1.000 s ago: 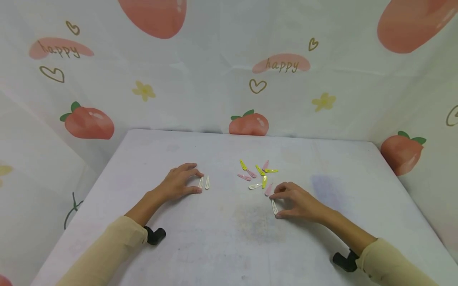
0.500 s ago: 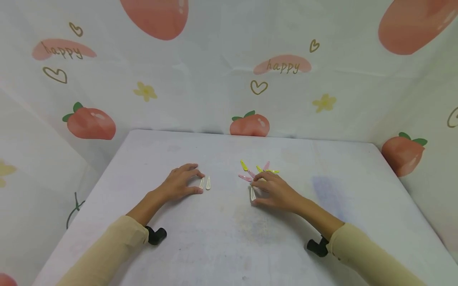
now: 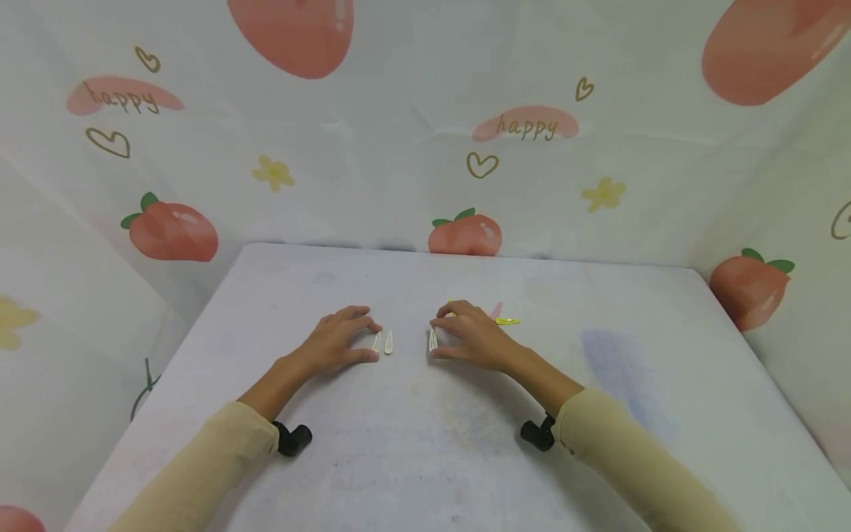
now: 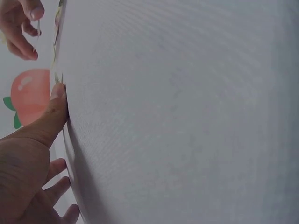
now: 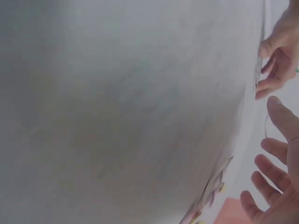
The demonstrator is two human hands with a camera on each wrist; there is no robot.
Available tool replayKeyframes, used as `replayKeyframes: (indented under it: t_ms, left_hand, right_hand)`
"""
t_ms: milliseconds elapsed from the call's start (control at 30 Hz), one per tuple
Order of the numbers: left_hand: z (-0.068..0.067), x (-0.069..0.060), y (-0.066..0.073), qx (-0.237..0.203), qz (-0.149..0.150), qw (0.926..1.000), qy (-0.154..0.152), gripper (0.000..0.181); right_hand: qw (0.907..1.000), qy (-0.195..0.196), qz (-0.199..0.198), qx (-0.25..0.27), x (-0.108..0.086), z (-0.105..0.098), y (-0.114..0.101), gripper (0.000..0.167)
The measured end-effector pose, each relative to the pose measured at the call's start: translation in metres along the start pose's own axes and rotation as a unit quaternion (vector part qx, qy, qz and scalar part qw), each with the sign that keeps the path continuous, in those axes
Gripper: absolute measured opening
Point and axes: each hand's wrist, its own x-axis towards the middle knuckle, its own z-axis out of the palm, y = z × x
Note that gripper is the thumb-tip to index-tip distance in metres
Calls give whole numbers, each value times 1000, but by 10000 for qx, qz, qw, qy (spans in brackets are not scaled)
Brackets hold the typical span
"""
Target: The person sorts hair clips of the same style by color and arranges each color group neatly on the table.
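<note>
My left hand (image 3: 339, 341) rests on the white table (image 3: 372, 458), with thumb and index finger at the two ends of a white snap hair clip (image 3: 377, 341). A second white hair clip (image 3: 388, 343) lies just right of it, nearly parallel. Across a small gap, my right hand (image 3: 473, 336) pinches another white hair clip (image 3: 433, 340) end to end between thumb and index finger. In the left wrist view this clip shows as a thin line between the right hand's fingers (image 4: 35, 13), off the table.
Behind the right hand lie a yellow hair clip (image 3: 508, 321) and a pink hair clip (image 3: 496, 310); the hand hides most of the other clips in that pile. A patterned cloth (image 3: 372, 185) hangs along the table's back edge.
My right hand has carried its white hair clip left from the right side of the pile, toward the two clips by the left hand. The left hand keeps its place.
</note>
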Motion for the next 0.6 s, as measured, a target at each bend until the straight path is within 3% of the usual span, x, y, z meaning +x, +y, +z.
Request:
replayKeyframes:
  t_ms: [233,600]
  left_hand:
    - [1,0,1,11,-96,9999,-41,44]
    - [1,1,1,51,-110,9999,-53,46]
  right_hand:
    - [9999,-90,128,-45,18,11,-4,51]
    - [9970,-605,412,-250,37,27,-19,50]
